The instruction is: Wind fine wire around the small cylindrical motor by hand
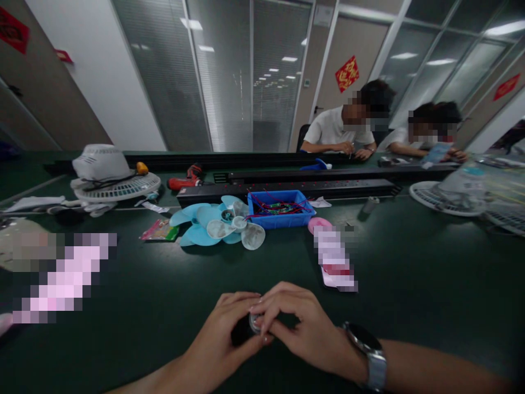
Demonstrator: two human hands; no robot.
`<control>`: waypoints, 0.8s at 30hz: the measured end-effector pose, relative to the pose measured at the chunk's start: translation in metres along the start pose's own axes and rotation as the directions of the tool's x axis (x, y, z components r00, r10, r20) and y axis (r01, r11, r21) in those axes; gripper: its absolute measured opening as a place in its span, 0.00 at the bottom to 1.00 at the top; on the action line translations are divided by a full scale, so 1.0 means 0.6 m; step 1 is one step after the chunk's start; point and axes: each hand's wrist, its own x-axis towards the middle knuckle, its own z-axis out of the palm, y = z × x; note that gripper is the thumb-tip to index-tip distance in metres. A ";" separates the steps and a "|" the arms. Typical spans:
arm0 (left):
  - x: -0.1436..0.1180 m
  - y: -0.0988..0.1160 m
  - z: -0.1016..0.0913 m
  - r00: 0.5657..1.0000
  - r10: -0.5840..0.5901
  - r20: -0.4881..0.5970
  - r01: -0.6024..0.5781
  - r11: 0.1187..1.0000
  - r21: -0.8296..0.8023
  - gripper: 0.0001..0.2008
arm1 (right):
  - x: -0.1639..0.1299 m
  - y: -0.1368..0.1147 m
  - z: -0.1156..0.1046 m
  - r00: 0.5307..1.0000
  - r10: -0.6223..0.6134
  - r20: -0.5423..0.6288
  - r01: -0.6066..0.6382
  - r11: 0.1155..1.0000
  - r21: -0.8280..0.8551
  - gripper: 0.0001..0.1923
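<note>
Both hands meet at the near edge of the counter (410,273). The left hand (217,339) and the right hand (301,325) are closed together around one small dark part (245,328) with a shiny round end; the fingers (262,306) of the right hand curl over its top, the left hand's fingers cup it from below. What the part is cannot be told. One watch (369,350) sits on the right wrist.

Nothing lies between the hands and the clutter further back. Toward the middle of the counter: a cluster of fan blades (221,224), at least two, one light blue and one clear, overlapping. Just beside them, toward the far edge, one blue tray (283,210) holding red wires. One pink disc (320,224) lies near the tray's right corner. One coloured packet (159,231) lies left of the blades.

Toward the far left corner: one white fan grille (117,187) with one white housing (100,162) resting on it. One red drill (184,180) lies near the far edge, beside a long black rail (287,189). At the right edge, one further grille (443,198), partly blurred.

Two people (340,128) sit behind the far edge, well apart from the hands.
</note>
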 end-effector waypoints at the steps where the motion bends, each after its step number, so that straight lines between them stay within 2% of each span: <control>1: 0.000 -0.001 0.000 1.000 0.000 0.001 0.000 1.000 0.001 0.18 | 0.000 0.001 -0.001 1.000 -0.003 0.008 0.003 1.000 -0.002 0.09; 8: 0.002 -0.001 -0.002 1.000 0.000 0.029 0.000 1.000 0.019 0.17 | 0.004 -0.003 -0.007 0.999 0.002 0.033 -0.002 1.000 0.015 0.12; 13: 0.001 0.000 -0.001 0.999 -0.009 0.043 0.008 1.000 0.021 0.17 | 0.005 0.001 -0.002 0.995 0.098 -0.006 -0.097 0.991 0.089 0.10; 18: 0.001 0.002 -0.002 0.998 -0.020 0.065 0.019 0.999 0.026 0.18 | 0.009 -0.001 0.004 0.980 0.191 -0.048 -0.182 0.972 0.150 0.13; 24: 0.003 0.005 -0.005 0.995 -0.023 0.102 0.018 0.999 0.049 0.18 | 0.010 -0.003 0.006 0.973 0.218 -0.076 -0.209 0.971 0.118 0.16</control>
